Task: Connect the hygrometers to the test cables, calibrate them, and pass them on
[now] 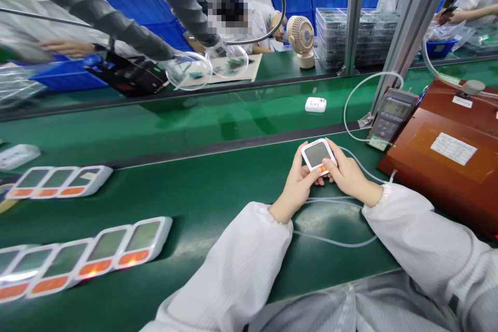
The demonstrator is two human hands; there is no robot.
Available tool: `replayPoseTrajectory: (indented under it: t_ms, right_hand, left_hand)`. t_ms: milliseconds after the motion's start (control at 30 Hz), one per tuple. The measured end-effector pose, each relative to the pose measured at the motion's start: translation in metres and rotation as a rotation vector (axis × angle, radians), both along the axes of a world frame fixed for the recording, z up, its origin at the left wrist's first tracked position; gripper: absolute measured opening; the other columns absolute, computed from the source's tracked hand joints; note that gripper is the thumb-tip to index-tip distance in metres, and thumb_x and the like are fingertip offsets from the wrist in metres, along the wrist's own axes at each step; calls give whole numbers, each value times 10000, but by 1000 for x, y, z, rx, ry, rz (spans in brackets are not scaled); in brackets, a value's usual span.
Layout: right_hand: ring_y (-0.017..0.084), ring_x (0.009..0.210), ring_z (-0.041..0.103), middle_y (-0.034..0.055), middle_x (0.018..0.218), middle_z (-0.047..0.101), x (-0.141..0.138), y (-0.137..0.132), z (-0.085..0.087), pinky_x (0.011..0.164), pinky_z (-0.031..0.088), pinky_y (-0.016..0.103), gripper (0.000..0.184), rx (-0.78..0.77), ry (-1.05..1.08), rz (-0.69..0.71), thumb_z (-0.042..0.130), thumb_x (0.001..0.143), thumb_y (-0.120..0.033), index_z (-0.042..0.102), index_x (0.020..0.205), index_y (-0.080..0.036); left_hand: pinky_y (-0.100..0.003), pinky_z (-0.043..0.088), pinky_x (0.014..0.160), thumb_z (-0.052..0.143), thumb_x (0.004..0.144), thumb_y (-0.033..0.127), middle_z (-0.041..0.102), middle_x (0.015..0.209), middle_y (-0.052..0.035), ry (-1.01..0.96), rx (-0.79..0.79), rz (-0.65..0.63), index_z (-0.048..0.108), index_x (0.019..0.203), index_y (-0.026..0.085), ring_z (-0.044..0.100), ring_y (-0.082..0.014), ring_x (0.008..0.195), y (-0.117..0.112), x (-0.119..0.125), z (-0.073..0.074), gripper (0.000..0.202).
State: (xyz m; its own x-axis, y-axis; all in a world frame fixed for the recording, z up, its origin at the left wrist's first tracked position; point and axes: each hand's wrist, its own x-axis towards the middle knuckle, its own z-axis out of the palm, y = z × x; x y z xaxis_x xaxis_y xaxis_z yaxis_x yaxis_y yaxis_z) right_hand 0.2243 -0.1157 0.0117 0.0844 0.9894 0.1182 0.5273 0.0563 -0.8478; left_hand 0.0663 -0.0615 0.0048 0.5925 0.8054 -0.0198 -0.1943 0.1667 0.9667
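Green conveyor belt [202,202], factory line; left hand [296,187], right hand [350,176] both grasping white device [317,154].

both hands meet ahead, fingers curled
left hand [296,187] and right hand [350,177] close together, thumbs up top, white-sleeved forearms angling inward.

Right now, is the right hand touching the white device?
Touching. The head view shows the right hand with its thumb pressed on the white device, by the orange strip; the left hand grips it too.
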Motion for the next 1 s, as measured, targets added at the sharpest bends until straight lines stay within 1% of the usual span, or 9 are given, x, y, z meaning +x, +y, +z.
replayPoseTrajectory:
  t_ms: [233,400,600,800,900,1000]
  right_hand:
    - [225,622,692,46,812,738,0,0,-1,663,559,343,584,16,-24,-4,430,1035,-354,304,1577,-175]
    - [222,626,691,44,807,730,0,0,0,687,564,349,584,5,-14,-5,438,1036,-354,311,1576,-171]
    - [214,669,710,73,918,746,-1,-1,0,690,584,343,603,-4,57,10,431,1035,-352,280,1588,-164]
    - [213,676,714,70,927,746,-1,0,2,709,584,344,589,-14,46,4,452,1033,-334,304,1581,-177]
    - [219,692,719,72,909,743,-2,0,2,705,574,337,593,-33,22,2,450,1034,-323,296,1585,-166]
    - [225,707,721,75,908,743,-2,-1,3,702,562,331,598,-36,-28,0,439,1037,-316,280,1591,-159]
  left_hand:
    - [-230,471,566,790,824,390,656,786,37,-10,-1,-5,255,1535,276,575,-94,573,0,-1,0,897]
    - [-229,470,561,795,816,395,666,801,32,-13,-4,-5,235,1543,263,575,-93,572,0,-1,-1,927]
    - [-229,466,559,793,814,397,665,812,27,-12,-4,1,256,1533,278,584,-100,584,0,0,-1,905]
    - [-233,479,577,812,798,399,661,836,22,-2,0,6,268,1522,276,585,-102,602,0,1,0,914]
    - [-234,479,577,813,793,400,650,813,31,-3,-1,8,272,1510,261,579,-102,595,-1,2,-1,908]
    - [-240,481,584,818,782,410,657,796,33,-3,-4,12,250,1526,251,589,-110,598,-1,1,-1,949]
